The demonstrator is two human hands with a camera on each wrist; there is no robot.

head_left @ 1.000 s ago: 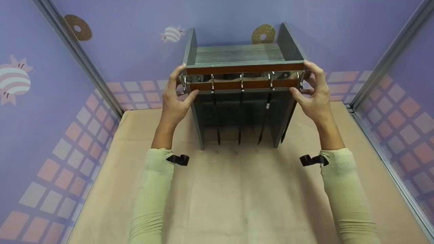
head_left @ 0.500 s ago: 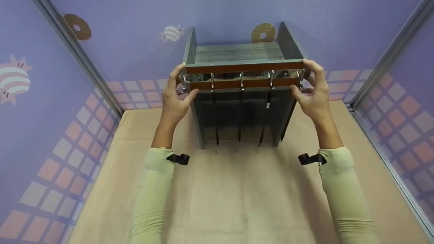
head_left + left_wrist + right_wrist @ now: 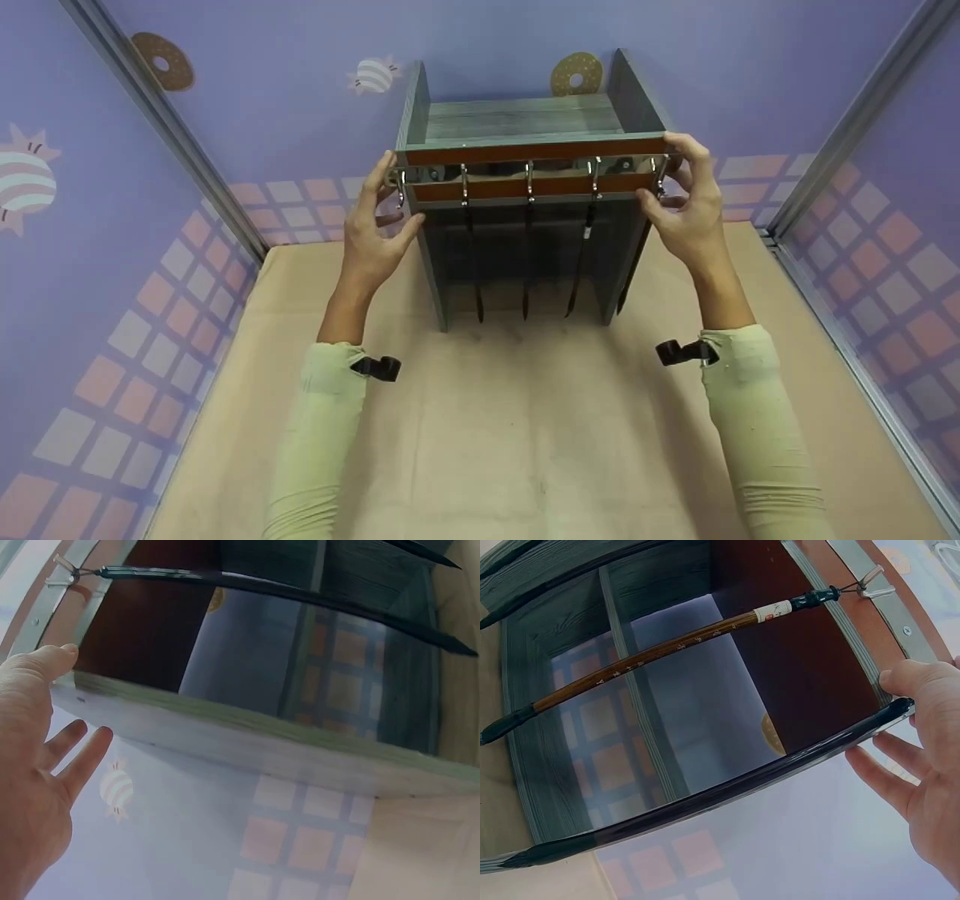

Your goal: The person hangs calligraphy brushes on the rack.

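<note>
Right hand [image 3: 686, 206] pinches rack [image 3: 525, 169] (thumb underneath).

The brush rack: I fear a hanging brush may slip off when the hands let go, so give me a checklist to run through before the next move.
1. Rack upright on the table: ok, both side panels meet the surface.
2. Brushes on their hooks: ok, four hang straight down from the hook rail.
3. Left hand at the rail's end: not ok, its fingers are spread and only the thumb is at the panel edge.
4. Right hand at the rail's other end: ok, thumb and fingers at it.
5. Rightmost brush free of the fingers: cannot tell, its top runs by the right thumb.
</note>
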